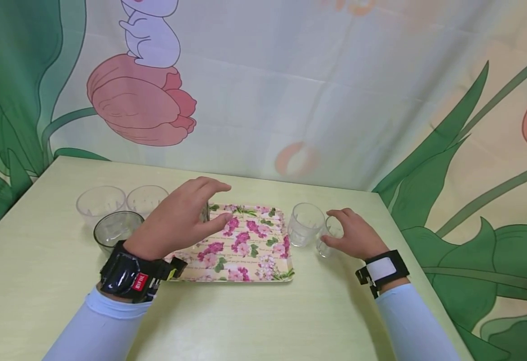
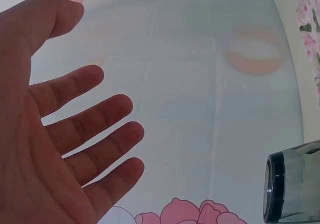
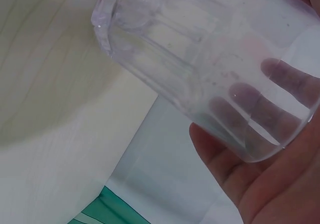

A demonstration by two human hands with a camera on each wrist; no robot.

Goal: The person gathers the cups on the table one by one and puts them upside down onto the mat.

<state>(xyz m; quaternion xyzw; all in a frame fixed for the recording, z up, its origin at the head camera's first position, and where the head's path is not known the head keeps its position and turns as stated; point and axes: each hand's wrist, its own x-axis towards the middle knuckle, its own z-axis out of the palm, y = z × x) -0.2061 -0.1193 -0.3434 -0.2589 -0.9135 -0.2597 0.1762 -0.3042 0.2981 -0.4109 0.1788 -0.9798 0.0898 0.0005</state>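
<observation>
Pale worktop (image 1: pixel 227 326): glasses (image 1: pixel 306 225) flank the tray (image 1: pixel 240 245) at frame centre, seemingly unfinished work; left hand (image 1: pixel 177 218) spread, right hand (image 1: pixel 360 235) gripping a clear glass (image 3: pixel 175 58).

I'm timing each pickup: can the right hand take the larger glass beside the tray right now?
Probably not: the right hand is curled round the smaller glass, which sits between it and the larger glass.

A clear faceted glass (image 3: pixel 200 58), mouth up, sits in the right fingers (image 3: pixel 220 164) beside another glass (image 1: pixel 306 225).
</observation>
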